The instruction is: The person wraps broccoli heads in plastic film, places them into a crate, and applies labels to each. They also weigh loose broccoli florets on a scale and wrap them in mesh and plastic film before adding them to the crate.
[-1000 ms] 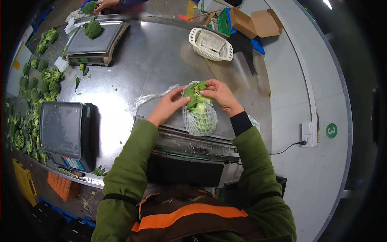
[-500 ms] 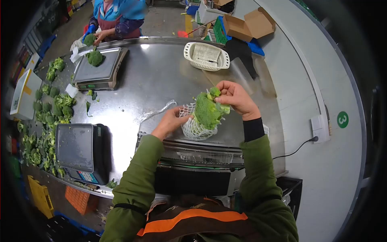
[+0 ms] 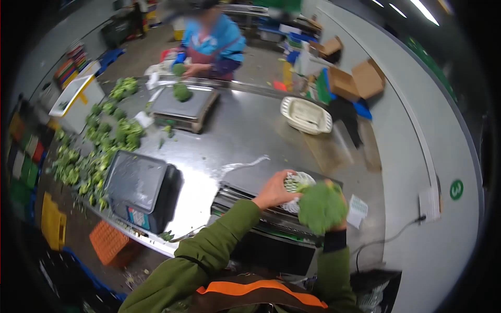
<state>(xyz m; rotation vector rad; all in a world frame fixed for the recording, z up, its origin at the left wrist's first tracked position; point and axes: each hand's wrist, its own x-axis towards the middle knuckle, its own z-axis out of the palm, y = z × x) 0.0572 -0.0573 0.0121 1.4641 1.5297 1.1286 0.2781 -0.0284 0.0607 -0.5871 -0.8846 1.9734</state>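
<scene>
Broccoli (image 3: 321,208) moved rightward; right fingers (image 3: 343,200) clasp it, left fingers (image 3: 287,198) netting (image 3: 299,180); sign (image 3: 456,189) reads "3".

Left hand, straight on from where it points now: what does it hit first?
The white mesh net held by the left hand, then probably the broccoli head; depth is unclear.

A broad green broccoli head (image 3: 322,207), crown toward the camera, is beside a white mesh net (image 3: 290,183).
</scene>
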